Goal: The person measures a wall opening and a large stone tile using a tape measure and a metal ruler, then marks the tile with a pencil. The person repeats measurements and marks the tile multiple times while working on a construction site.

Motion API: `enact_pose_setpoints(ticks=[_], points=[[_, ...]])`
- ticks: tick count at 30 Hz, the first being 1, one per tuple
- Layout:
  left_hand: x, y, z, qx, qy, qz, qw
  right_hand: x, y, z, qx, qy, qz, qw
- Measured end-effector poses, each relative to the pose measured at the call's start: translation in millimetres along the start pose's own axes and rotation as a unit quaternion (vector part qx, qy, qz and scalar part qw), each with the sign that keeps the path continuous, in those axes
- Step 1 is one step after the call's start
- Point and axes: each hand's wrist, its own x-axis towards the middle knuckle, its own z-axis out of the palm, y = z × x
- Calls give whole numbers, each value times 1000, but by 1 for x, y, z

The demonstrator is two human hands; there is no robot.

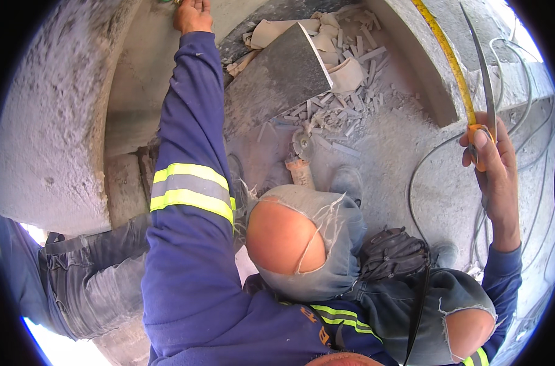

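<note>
Rubble: pale offcuts behind a grey slab, upper centre
Grinder: mid-frame, between rubble and bent knee
Cable: loops right of centre
Tape measure: upper right, yellow blade running to the top edge
Right hand: raised, fingers closed around tape measure and a grey strip
Left hand: arm outstretched, top edge; grip cannot be told

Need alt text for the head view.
The person's right hand holds an extended yellow tape measure; the left hand is outstretched to the picture's top edge. Between them: a gray slab, broken pieces and a disc grinder.
</note>
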Motion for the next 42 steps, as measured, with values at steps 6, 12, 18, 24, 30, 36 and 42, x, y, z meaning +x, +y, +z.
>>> enact_pose_setpoints(ticks=[6,12,18,24,30,36,42], points=[[17,-40,12,-33,10,29,999,-3,-6,10,-9,10,10,1000],[27,-42,23,-492,35,-109,863,-4,1,12,-7,8,16,1000],[37,-69,8,-422,-40,-90,901,-7,1,13,-3,0,19,1000],[19,-60,24,-92,-11,-27,995,-7,-7,16,-5,0,24,1000],[19,-34,29,-508,70,-144,846,-3,-5,8,-1,-42,32,999],[30,-66,0,-100,28,5,995,-6,-7,19,8,-17,14,1000],[17,-64,19,236,88,130,959,-5,-5,17,-3,-15,17,1000]])
